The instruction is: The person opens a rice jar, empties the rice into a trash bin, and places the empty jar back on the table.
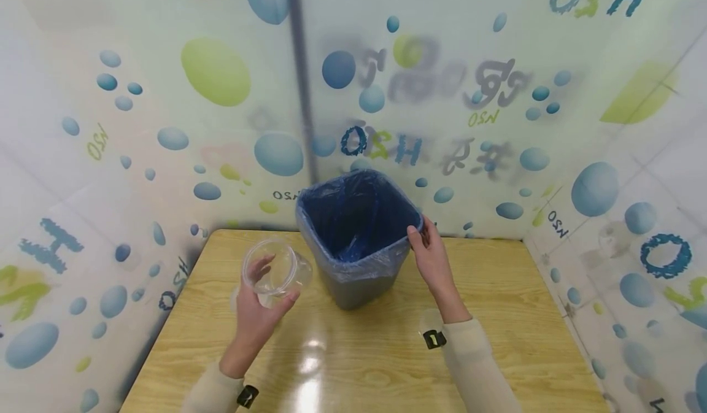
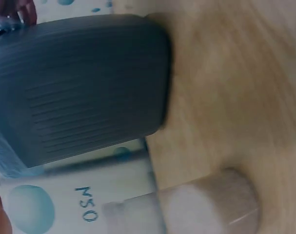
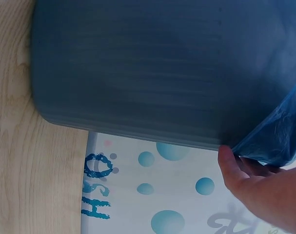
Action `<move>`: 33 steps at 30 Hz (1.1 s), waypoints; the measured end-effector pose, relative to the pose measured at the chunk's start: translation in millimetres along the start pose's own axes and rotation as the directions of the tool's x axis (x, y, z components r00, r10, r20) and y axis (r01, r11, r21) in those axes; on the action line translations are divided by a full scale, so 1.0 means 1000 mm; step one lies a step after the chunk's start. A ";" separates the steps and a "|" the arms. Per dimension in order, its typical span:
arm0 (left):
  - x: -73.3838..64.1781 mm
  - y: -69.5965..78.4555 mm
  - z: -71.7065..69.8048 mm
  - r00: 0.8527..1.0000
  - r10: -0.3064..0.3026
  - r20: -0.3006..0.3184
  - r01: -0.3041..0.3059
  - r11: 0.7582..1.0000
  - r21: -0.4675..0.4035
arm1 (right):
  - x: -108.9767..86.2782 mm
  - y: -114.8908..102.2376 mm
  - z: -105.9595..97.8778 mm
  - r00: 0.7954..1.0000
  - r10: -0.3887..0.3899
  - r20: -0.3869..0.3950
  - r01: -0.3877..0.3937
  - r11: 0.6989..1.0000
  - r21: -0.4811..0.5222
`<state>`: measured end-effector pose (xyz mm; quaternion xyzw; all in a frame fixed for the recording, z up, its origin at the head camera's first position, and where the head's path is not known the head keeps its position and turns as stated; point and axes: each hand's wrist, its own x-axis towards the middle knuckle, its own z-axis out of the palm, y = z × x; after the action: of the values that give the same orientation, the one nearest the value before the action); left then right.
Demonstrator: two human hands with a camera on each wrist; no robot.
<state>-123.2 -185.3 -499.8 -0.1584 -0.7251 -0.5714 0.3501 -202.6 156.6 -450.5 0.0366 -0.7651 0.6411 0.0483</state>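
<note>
In the head view a grey trash can (image 1: 356,290) stands on the table, lined with a blue plastic bag (image 1: 353,266) folded over its rim. My right hand (image 1: 433,262) grips the can's right rim, thumb over the bag and fingers at the outer side. To the left of the can, my left hand (image 1: 259,315) holds a clear plastic jar (image 1: 301,272) tilted, its round mouth toward the head camera. The fingers show through its wall. Below, in the left wrist view, a clear cylindrical container (image 2: 201,204) stands on the table, with something whitish about it.
The wooden table (image 1: 375,364) meets a printed backdrop (image 1: 221,131) with blue and green dots behind and at both sides. A pale round clear piece (image 1: 428,320) lies beside the right wrist. Each wrist wears a small black device.
</note>
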 end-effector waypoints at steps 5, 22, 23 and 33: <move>-0.017 -0.002 0.000 0.998 0.054 -0.008 -0.055 0.991 -0.121 | 0.000 0.000 0.000 1.000 0.009 0.008 -0.009 1.000 0.006; -0.073 -0.031 0.003 0.918 -0.342 0.199 0.307 0.933 0.188 | -0.001 -0.001 0.001 1.000 0.008 0.003 -0.008 1.000 0.006; -0.075 -0.033 0.003 0.912 -0.356 0.202 0.314 0.925 0.212 | 0.000 -0.001 0.001 1.000 0.005 0.005 -0.005 1.000 0.010; -0.092 -0.058 0.004 0.895 -0.356 0.268 0.296 0.925 0.238 | 0.000 -0.001 0.000 1.000 0.003 0.001 -0.003 1.000 0.004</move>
<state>-96.4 -183.0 -604.8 -0.0862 -0.8383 -0.5183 0.1459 -202.3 156.1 -449.7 0.0360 -0.7638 0.6427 0.0470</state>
